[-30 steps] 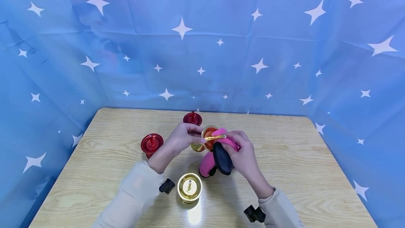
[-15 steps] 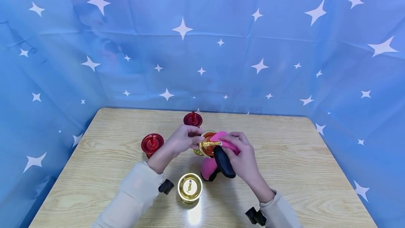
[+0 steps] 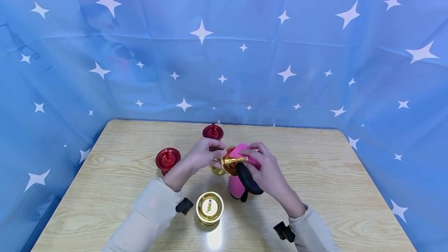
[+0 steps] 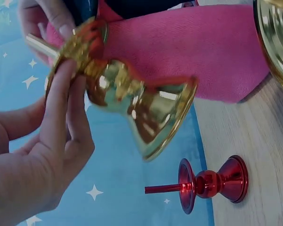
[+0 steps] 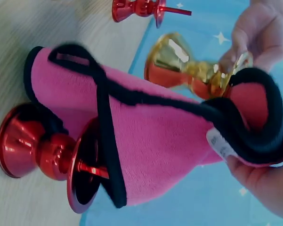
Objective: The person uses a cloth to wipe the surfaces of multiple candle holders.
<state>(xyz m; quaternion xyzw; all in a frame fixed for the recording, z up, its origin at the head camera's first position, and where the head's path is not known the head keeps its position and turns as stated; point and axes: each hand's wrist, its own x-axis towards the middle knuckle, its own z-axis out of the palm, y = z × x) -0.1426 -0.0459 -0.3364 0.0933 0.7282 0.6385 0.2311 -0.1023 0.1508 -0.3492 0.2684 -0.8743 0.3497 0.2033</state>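
Note:
My left hand (image 3: 206, 154) grips a gold candle holder (image 4: 117, 87) by its dish, and the holder is tilted with its thin centre spike turned towards the right hand. In my right hand (image 3: 266, 167) is a bunched pink cloth (image 5: 150, 136) with black edging, pressed against the inside of the dish. The rest of the cloth hangs down to the tabletop. Right beside the hanging cloth, in the right wrist view, stands a red candle holder (image 5: 56, 153) of the same shape. Folds of cloth hide part of the right fingers.
A second gold candle holder (image 3: 210, 208) stands upright in front, between the forearms. Red candle holders stand left of the left hand, (image 3: 168, 159) and behind it, (image 3: 212, 132) on the wooden table (image 3: 315, 189). Blue star-patterned curtain (image 3: 224, 61) surrounds the table's back and sides.
The gold candle holder has come slightly lower, its spike dipping a little. The right hand has shifted the cloth over the dish, and the cloth's hanging part has swung right.

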